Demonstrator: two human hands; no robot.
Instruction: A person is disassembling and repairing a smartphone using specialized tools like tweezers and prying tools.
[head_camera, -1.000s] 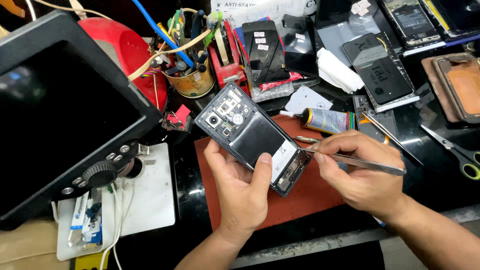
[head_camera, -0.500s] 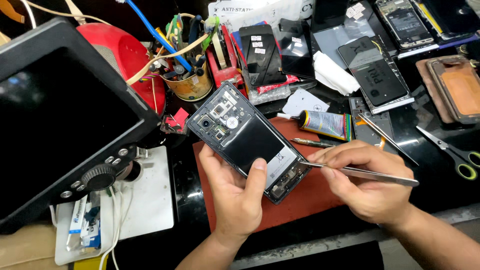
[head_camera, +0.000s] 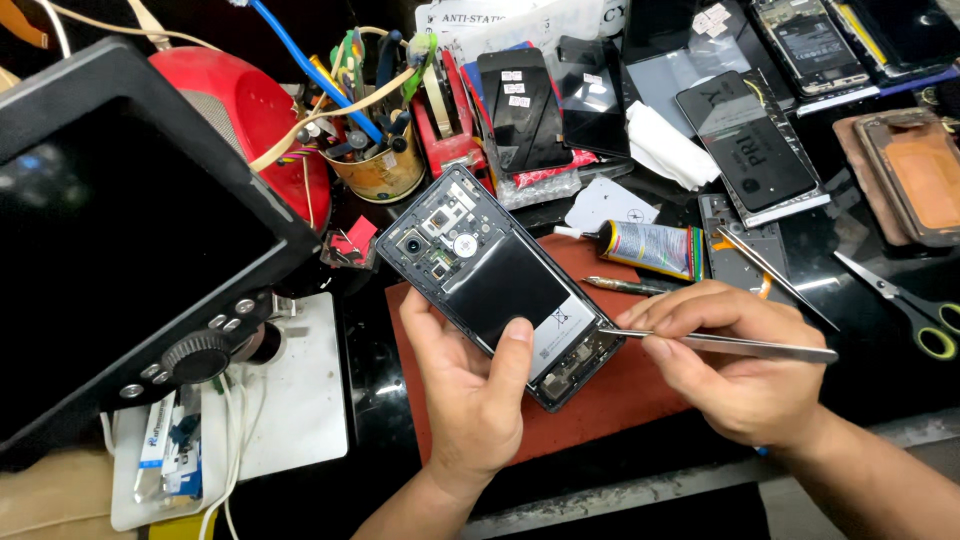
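Left hand (head_camera: 470, 400) near the table's front edge, fingers (head_camera: 512, 350) wrapped round an opened phone (head_camera: 495, 280), back cover off, held tilted above the red mat (head_camera: 640, 400). Right hand (head_camera: 740, 370) just beside, fingers pinched shut on metal tweezers (head_camera: 720, 343), tip touching the phone's lower right edge by the battery. Judged mid-step: probing or lifting a small part near the bottom board. Next move likely called for a steady, light lift without slipping onto the battery. Tip's target too small to make out. Farther back: glue tube (head_camera: 650, 247), scissors (head_camera: 915, 310), tool cup (head_camera: 385, 170). Monitor (head_camera: 120, 240) cut off at the left edge.
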